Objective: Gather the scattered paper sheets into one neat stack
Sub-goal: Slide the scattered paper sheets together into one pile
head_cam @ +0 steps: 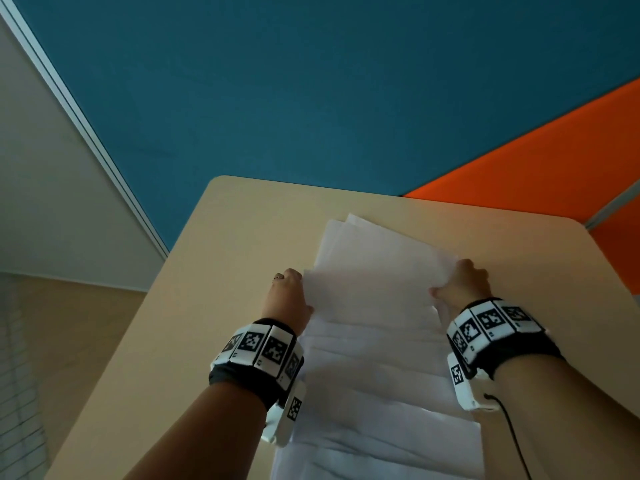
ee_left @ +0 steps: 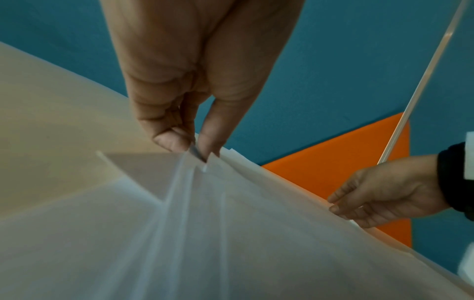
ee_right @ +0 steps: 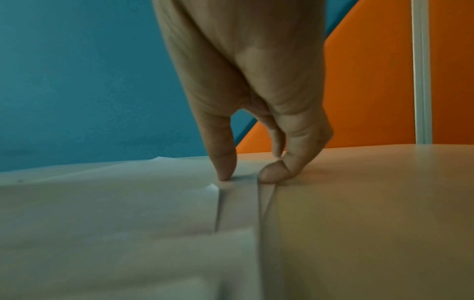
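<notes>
Where blue and orange wall panels meet behind it, one beige bench [head_cam: 239, 237] carries the paper sheets [head_cam: 377, 341], a single overlapping run of plain white pages. It stretches from the near edge toward the far side; the exact count cannot be told, though several staggered edges show, and at least three corners fan out at the far end. Edges are uneven, not yet squared. Two hands flank the run, one at each long side. On the left edge, the left hand [head_cam: 289, 294] has its grip clamped on the sheets, thumb and fingertips [ee_left: 172, 142] pinching a lifted bunch of edges, seen close in the left wrist view. At the opposite edge, the right hand [head_cam: 464, 282] has its grip closed on the paper too: its thumb [ee_right: 225, 162] presses on top of the sheets while a curled finger [ee_right: 279, 172] sits against their side, on the bench. Each wrist wears one band with black-and-white markers.
</notes>
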`<state>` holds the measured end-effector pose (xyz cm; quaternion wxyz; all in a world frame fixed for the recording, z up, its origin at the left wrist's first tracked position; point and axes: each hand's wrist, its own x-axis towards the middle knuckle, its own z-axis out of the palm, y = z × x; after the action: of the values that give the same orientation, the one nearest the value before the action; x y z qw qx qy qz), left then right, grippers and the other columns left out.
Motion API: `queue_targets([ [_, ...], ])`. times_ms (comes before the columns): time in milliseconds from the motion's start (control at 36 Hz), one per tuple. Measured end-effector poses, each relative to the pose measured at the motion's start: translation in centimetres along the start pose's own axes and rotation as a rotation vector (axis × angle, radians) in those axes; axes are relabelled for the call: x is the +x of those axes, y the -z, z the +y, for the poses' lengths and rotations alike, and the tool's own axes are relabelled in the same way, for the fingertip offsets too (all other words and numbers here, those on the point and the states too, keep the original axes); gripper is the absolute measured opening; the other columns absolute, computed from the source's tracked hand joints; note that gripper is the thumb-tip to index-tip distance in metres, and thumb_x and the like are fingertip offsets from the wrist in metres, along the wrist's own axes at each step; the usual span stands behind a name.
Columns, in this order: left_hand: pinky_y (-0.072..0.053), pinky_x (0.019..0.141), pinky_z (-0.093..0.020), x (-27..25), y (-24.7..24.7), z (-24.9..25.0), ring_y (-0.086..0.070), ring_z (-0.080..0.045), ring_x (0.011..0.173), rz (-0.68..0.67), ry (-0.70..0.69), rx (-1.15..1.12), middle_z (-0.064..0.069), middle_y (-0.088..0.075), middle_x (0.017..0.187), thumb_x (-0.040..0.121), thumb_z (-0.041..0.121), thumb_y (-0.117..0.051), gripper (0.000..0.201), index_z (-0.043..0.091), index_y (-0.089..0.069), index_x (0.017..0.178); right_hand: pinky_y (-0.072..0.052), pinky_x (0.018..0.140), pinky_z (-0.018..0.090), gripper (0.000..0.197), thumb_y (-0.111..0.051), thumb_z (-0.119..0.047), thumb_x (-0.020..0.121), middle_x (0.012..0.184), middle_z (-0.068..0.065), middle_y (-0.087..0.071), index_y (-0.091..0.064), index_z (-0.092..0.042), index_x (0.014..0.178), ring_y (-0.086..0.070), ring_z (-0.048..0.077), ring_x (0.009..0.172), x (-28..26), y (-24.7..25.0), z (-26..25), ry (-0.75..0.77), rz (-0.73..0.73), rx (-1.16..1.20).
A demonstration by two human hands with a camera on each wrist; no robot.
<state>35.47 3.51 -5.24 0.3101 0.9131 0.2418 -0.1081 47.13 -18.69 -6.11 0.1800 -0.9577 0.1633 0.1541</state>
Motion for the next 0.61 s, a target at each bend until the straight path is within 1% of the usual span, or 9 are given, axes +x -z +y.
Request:
queue_targets([
  [56,-0.039,0.098,-0.031,0.0,0.1,0.0,-0.047,-0.031,0.121,0.000,0.000,0.006,-0.019,-0.049,0.129,0.082,0.003,-0.061,0.049,0.000,-0.042,0.127,-0.045,0.093,0.041,0.072,-0.075,-0.015,0.076,0.133,0.027,-0.048,-0.037,0.010,0.131,-0.049,0.038,0.123,0.2,0.3,-0.1,0.018,-0.003,-0.003],
  [139,-0.039,0.098,-0.032,-0.1,0.1,-0.1,-0.047,-0.031,0.121,0.001,-0.003,0.008,-0.019,-0.049,0.129,0.082,0.004,-0.061,0.050,-0.001,-0.041,0.127,-0.040,0.072,0.031,0.049,-0.075,-0.016,0.077,0.098,0.021,-0.056,-0.056,0.013,0.111,-0.057,0.029,0.091,0.4,0.7,0.0,0.080,-0.062,-0.017],
  [194,-0.039,0.098,-0.032,-0.1,0.1,-0.2,-0.047,-0.031,0.121,-0.002,0.000,-0.003,-0.019,-0.051,0.129,0.082,0.004,-0.062,0.051,0.000,-0.040,0.128,-0.042,0.076,0.035,0.040,-0.070,-0.018,0.082,0.101,0.023,-0.055,-0.054,0.009,0.107,-0.055,0.028,0.094,0.5,0.8,0.1,0.119,-0.073,0.009],
  [250,-0.039,0.098,-0.032,0.0,0.1,-0.3,-0.047,-0.030,0.121,-0.007,-0.001,-0.012,-0.018,-0.052,0.128,0.082,0.006,-0.063,0.053,0.000,-0.040,0.129,-0.045,0.091,0.039,0.038,-0.058,-0.017,0.090,0.119,0.026,-0.059,-0.053,0.008,0.117,-0.057,0.036,0.109,0.8,1.0,0.1,0.151,0.004,0.068],
  [306,-0.040,0.098,-0.032,0.0,0.1,-0.5,-0.047,-0.030,0.121,-0.013,-0.010,-0.011,-0.018,-0.053,0.128,0.081,0.007,-0.063,0.053,0.001,-0.039,0.129,-0.044,0.093,0.038,0.031,-0.048,-0.013,0.094,0.121,0.027,-0.060,-0.056,0.007,0.117,-0.056,0.039,0.111,0.9,1.3,0.2,0.200,0.093,0.053],
  [389,-0.039,0.098,-0.032,0.1,0.2,-0.5,-0.047,-0.029,0.121,-0.017,-0.024,-0.007,-0.017,-0.053,0.128,0.082,0.008,-0.063,0.054,0.001,-0.040,0.129,-0.044,0.090,0.038,0.028,-0.046,-0.011,0.095,0.116,0.028,-0.062,-0.059,0.006,0.111,-0.057,0.040,0.108,1.2,1.1,0.4,0.288,0.151,-0.030],
  [472,-0.038,0.099,-0.030,0.4,0.1,-0.5,-0.046,-0.028,0.121,-0.015,-0.041,-0.003,-0.016,-0.053,0.129,0.082,0.009,-0.062,0.053,0.001,-0.040,0.129,-0.037,0.076,0.033,0.019,-0.047,-0.009,0.094,0.103,0.029,-0.062,-0.058,0.005,0.096,-0.058,0.038,0.097,1.2,0.5,0.3,0.337,0.189,-0.061],
  [528,-0.037,0.099,-0.029,0.4,0.1,-0.6,-0.046,-0.028,0.122,-0.017,-0.054,0.017,-0.015,-0.052,0.129,0.083,0.010,-0.062,0.052,0.001,-0.041,0.130,-0.031,0.072,0.031,0.016,-0.047,-0.008,0.093,0.089,0.030,-0.057,-0.050,0.000,0.080,-0.055,0.035,0.086,1.2,0.0,0.1,0.356,0.190,-0.063],
  [611,-0.037,0.099,-0.032,0.6,0.2,-0.7,-0.047,-0.030,0.119,-0.010,-0.051,0.031,-0.016,-0.053,0.126,0.082,0.013,-0.065,0.050,0.002,-0.044,0.126,-0.031,0.070,0.030,0.020,-0.047,-0.008,0.093,0.080,0.026,-0.050,-0.041,-0.003,0.074,-0.049,0.033,0.077,1.1,-0.4,-0.4,0.379,0.174,-0.036],
])
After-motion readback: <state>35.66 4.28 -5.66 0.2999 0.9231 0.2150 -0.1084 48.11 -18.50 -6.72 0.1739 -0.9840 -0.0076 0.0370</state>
